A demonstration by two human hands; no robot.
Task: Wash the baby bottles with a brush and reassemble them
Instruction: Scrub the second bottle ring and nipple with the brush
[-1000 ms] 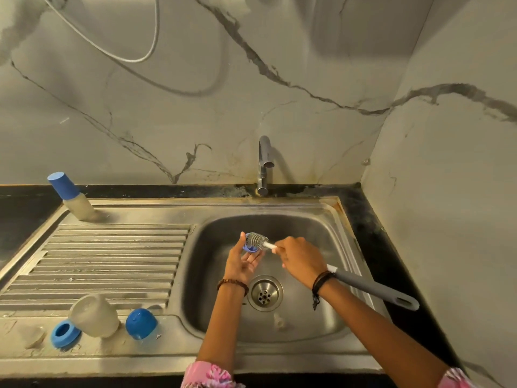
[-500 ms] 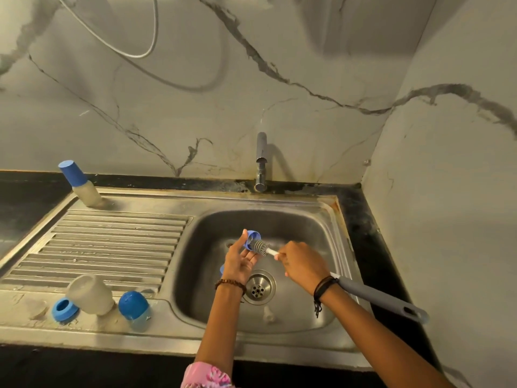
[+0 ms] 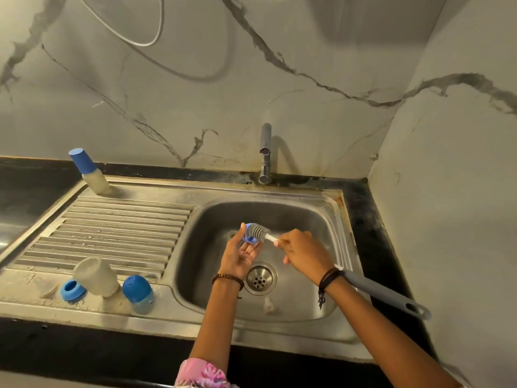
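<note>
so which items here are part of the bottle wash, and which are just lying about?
In the job: brush, blue ring held in left hand, right hand, sink, loose ring, bottle body, blue cap, capped bottle.
Lying about: tap, hose.

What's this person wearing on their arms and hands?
Both forearms are bare. The left wrist carries a brown beaded bracelet; the right wrist has black cord bands with a dangling end. A pink floral sleeve shows at the left arm's lower edge. No gloves.

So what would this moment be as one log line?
step: scrubbing | left hand: holds blue ring | right hand: grips brush | place: over sink
</note>
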